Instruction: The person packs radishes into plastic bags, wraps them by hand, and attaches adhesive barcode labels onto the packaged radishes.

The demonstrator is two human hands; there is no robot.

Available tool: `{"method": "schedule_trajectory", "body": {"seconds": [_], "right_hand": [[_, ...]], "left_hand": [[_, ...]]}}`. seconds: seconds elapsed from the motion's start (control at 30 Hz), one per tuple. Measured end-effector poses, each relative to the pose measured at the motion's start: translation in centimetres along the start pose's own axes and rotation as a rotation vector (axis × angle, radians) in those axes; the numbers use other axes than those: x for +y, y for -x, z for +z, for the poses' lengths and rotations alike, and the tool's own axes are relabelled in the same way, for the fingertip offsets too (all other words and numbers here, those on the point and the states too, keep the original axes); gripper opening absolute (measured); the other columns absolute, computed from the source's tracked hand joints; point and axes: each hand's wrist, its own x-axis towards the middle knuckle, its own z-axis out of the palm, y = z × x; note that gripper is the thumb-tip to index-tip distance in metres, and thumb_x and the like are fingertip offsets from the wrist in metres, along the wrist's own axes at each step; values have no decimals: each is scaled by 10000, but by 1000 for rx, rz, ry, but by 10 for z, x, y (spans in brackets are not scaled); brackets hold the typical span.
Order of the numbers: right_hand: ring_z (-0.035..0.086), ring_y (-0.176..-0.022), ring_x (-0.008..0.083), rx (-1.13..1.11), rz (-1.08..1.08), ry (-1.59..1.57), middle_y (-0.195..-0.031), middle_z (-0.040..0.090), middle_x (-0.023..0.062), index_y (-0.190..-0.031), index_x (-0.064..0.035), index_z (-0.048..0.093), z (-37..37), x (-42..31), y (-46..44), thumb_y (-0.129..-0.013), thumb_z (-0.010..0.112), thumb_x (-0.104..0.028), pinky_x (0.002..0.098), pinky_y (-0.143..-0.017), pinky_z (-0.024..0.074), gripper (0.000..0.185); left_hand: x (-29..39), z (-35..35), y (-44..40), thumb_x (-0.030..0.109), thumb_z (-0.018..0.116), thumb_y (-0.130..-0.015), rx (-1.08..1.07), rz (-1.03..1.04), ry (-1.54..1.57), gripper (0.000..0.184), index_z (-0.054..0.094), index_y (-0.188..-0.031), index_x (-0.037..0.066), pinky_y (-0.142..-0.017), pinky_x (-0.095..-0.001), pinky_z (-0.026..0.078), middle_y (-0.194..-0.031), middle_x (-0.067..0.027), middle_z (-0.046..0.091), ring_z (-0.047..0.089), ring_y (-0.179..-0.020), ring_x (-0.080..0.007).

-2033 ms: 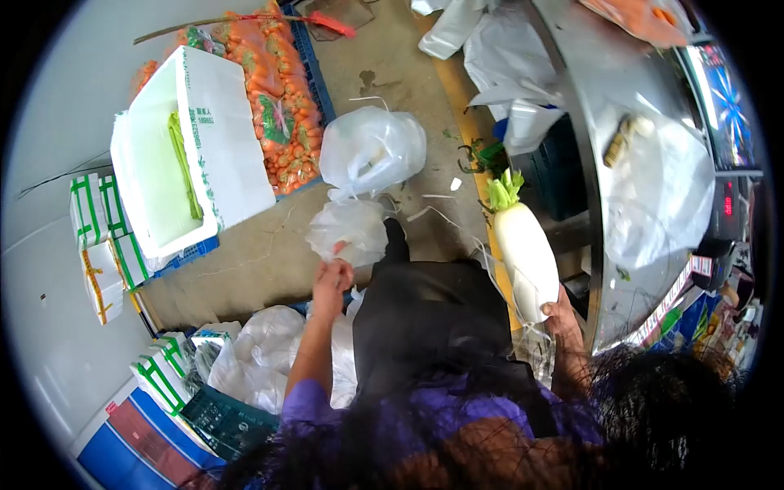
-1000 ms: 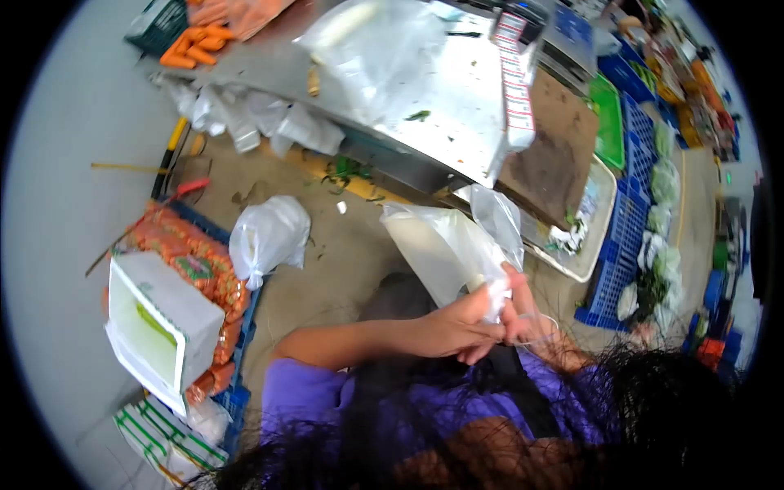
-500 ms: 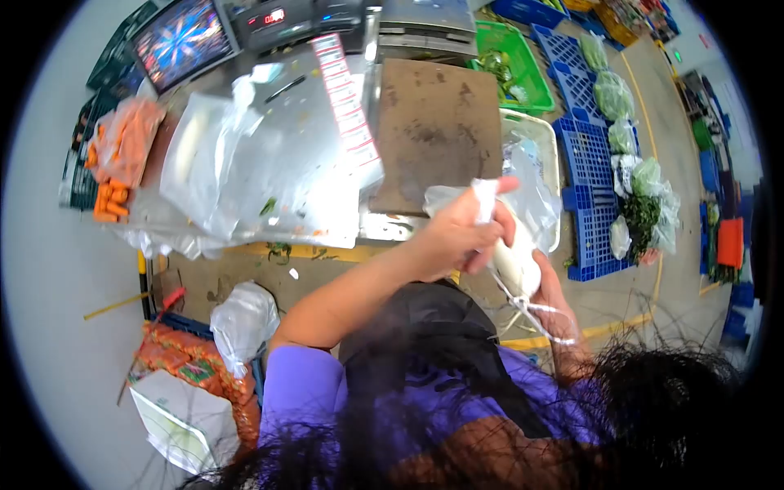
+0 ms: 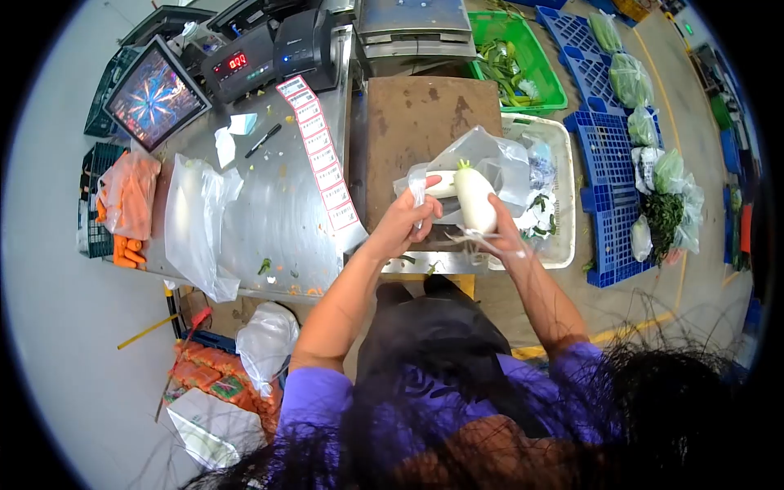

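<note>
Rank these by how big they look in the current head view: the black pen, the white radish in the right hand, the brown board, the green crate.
1. Brown board, though partly covered
2. Green crate
3. White radish, in the right hand
4. Black pen

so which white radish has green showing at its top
The large radish in the right hand: short green stubs crown it. None show on the radish beside the left hand or the bagged one on the metal table.
</note>
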Motion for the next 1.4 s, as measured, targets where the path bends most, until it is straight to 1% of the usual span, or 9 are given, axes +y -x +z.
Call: {"method": "schedule_trajectory", "body": {"seconds": [0.17, 0.27, 0.4, 0.43, 0.77, 0.9, 1.03, 1.2, 1.4], "right_hand": [[471, -1058, 297, -108, -187, -301, -1148, 473, 129, -1208, -94, 407, 38, 32, -86, -806, 552, -418, 457, -823, 449, 536], [495, -1029, 287, 194, -406, 128, -1161, 451, 119, -1194, -90, 408, 51, 54, -121, -790, 586, -370, 446, -803, 458, 523], [521, -700, 130, -167, 105, 689, -888, 564, 47, -1048, -69, 535, 48, 56, -98, -807, 554, -159, 247, -497, 393, 258], [447, -557, 77, -94, 76, 679, -717, 563, -2, -938, -55, 607, 54, 48, -79, -806, 534, -116, 197, -436, 290, 162], [537, -498, 193, 48, -821, 1634, -556, 532, 87, -825, -125, 638, 105, -39, 26, -771, 555, -125, 309, -482, 392, 99], [526, -537, 150, -236, -903, 1741, -601, 551, 50, -816, -103, 593, 120, -32, 21, -805, 539, -133, 269, -507, 384, 63], [408, -614, 37, -451, -750, 955, -713, 510, -31, -803, -32, 562, 163, -47, 36, -867, 473, -91, 189, -562, 335, 125], [484, -640, 60, -56, -1512, 1339, -765, 585, 26, -862, -14, 588, 114, -109, 38, -836, 479, -52, 195, -565, 380, 118], [578, -653, 169, 628, -1598, 1647, -797, 613, 89, -923, -83, 589, -30, -211, 69, -854, 482, -102, 257, -621, 445, 130]], "left_hand": [[-1, -15, -4, 63, 463, -831, -29, -86, 41, 515, 282, -1313, 49, -425, -170, 331, -815, -14, 515, 421, -502, -62], [2, -23, -16, 82, 462, -849, -51, -90, 59, 500, 282, -1315, 54, -434, -171, 332, -824, -15, 511, 418, -509, -65], [-5, -48, -41, 111, 460, -866, 54, -73, 182, 485, 289, -1319, 88, -445, -182, 324, -826, -1, 496, 395, -516, -66], [-2, -57, -47, 105, 463, -857, 119, -96, 199, 460, 327, -1296, 113, -444, -194, 315, -827, 9, 494, 390, -522, -68], [0, -94, -71, 105, 480, -835, 249, -99, 236, 400, 407, -1226, 149, -458, -204, 286, -818, 25, 508, 375, -538, -69], [-6, -79, -69, 112, 483, -837, 228, -65, 209, 394, 408, -1222, 146, -461, -200, 295, -824, 20, 513, 399, -539, -65], [-8, -63, -71, 90, 488, -817, 277, -50, 177, 397, 403, -1204, 121, -418, -201, 296, -806, -10, 513, 425, -511, -73], [-11, -66, -69, 82, 486, -809, 290, -72, 168, 393, 399, -1192, 101, -423, -201, 304, -797, -21, 509, 434, -525, -80], [-50, -104, -67, 84, 505, -799, 395, -118, 149, 374, 424, -1164, 91, -474, -223, 348, -805, -19, 509, 443, -562, -86]]}}
